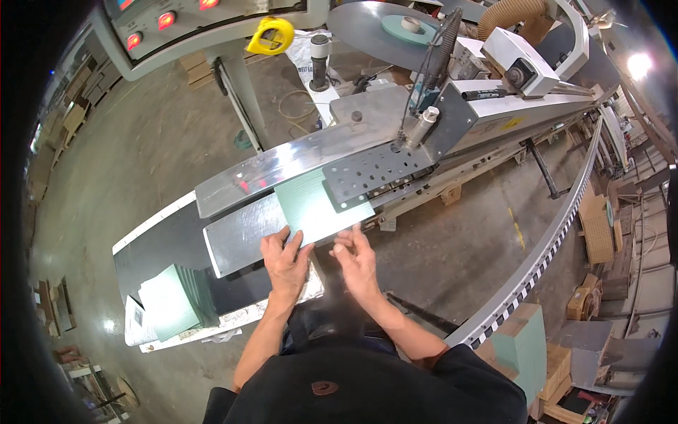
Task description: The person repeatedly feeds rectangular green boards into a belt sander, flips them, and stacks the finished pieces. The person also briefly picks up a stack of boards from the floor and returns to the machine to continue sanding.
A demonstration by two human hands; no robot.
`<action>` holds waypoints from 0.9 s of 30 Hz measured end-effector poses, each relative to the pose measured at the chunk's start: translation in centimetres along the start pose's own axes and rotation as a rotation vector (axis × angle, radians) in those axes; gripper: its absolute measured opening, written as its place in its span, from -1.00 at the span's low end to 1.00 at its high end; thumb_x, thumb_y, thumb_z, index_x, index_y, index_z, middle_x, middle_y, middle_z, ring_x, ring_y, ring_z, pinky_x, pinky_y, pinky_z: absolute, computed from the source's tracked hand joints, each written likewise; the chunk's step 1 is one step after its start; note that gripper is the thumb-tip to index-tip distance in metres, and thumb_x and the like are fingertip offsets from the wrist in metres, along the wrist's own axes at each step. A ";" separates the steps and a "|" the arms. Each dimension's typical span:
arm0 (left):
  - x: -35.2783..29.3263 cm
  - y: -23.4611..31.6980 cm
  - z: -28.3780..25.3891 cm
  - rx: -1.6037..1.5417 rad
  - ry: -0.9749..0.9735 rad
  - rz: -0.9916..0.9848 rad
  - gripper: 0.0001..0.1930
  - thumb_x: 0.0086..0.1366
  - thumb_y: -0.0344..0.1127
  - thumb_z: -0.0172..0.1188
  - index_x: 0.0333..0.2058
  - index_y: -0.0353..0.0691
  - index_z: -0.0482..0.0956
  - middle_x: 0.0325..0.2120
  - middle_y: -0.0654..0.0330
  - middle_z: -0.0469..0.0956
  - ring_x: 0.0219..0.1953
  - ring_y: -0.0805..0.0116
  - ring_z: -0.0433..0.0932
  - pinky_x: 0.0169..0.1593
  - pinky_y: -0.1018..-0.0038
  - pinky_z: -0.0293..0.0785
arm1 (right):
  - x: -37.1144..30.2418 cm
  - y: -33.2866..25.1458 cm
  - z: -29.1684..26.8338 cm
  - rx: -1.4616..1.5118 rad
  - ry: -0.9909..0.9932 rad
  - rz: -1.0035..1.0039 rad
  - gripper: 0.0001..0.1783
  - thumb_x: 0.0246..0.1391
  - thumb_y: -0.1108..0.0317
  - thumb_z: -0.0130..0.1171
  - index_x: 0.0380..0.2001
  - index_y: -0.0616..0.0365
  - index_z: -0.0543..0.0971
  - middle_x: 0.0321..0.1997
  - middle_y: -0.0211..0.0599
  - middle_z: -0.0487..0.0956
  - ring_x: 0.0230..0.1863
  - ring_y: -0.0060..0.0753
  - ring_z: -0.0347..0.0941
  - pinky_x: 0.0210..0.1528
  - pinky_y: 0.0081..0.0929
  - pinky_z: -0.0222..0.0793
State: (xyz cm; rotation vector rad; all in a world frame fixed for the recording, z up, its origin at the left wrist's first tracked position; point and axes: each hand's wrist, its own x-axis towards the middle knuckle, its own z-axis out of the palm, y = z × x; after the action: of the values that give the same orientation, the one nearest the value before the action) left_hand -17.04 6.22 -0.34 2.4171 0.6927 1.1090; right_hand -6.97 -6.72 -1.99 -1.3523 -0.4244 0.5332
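A flat pale green panel [307, 212] lies on the metal infeed plate [244, 237], its far right part under a perforated metal plate [371, 175]. My left hand [284, 265] has its fingers bent at the panel's near left corner, gripping the edge there. Just to the right, my right hand [357, 267] is at the panel's near edge with its fingers loosely bent and apart. Whether its fingertips touch the panel, I cannot tell. A fanned stack of similar green panels [169, 304] rests on the black-topped table [152, 247] at left.
Along the far side of the plate runs a shiny metal fence [282, 166]. A long machine [487, 127] extends to the far right. A control panel [169, 42] with lit red buttons and a yellow tape measure [272, 35] stand ahead. A curved rail [537, 265] sweeps along the right.
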 end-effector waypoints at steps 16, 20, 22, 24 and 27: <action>5.8 10.2 14.5 -0.187 -0.040 0.067 -0.64 -0.07 -0.32 0.56 -0.24 -0.24 0.75 -0.28 -0.03 0.60 -0.16 -0.06 0.53 -0.05 0.13 0.38 | 9.2 -3.0 -14.9 -0.103 0.246 -0.051 -0.36 0.29 0.41 0.13 0.36 0.44 0.25 -0.09 -0.36 0.44 -0.17 -0.54 0.45 -0.03 -0.56 0.45; 7.0 12.2 15.7 -0.154 -0.186 -0.053 -0.65 0.03 -0.32 0.50 -0.16 -0.21 0.72 -0.28 -0.03 0.60 -0.16 -0.08 0.53 -0.06 0.14 0.41 | 10.8 -2.8 -17.1 -0.142 0.348 -0.072 -0.36 0.27 0.45 0.14 0.36 0.43 0.24 -0.06 -0.33 0.47 -0.20 -0.54 0.44 -0.09 -0.54 0.48; 6.8 13.0 13.7 -0.259 -0.198 0.056 -0.69 0.10 -0.39 0.42 -0.13 -0.24 0.69 -0.25 -0.01 0.62 -0.15 -0.04 0.55 -0.05 0.16 0.45 | 11.1 -3.3 -16.9 0.025 0.427 -0.009 -0.37 0.26 0.47 0.14 0.35 0.42 0.27 -0.03 -0.31 0.49 -0.21 -0.54 0.45 -0.13 -0.52 0.49; 5.2 12.5 10.0 -0.326 -0.205 0.176 -0.71 0.11 -0.44 0.40 -0.15 -0.27 0.67 -0.24 0.02 0.63 -0.17 0.00 0.57 -0.06 0.18 0.49 | 9.6 -3.6 -15.5 0.094 0.425 -0.022 -0.42 0.26 0.47 0.15 0.32 0.35 0.33 0.01 -0.26 0.52 -0.22 -0.54 0.48 -0.20 -0.53 0.49; 2.9 11.1 3.0 -0.395 -0.117 0.117 -0.76 0.07 -0.58 0.38 -0.24 -0.30 0.69 -0.27 0.08 0.66 -0.23 0.10 0.64 -0.16 0.30 0.60 | 5.9 -4.3 -11.1 0.076 0.247 0.059 -0.62 0.28 0.44 0.17 0.15 0.26 0.54 -0.22 -0.40 0.57 -0.25 -0.59 0.47 -0.26 -0.57 0.47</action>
State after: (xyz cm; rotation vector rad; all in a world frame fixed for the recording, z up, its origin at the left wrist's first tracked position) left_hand -10.06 -1.45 5.44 2.1795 0.2650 1.0262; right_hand 4.69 -12.64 0.27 -1.3409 -0.1611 0.4201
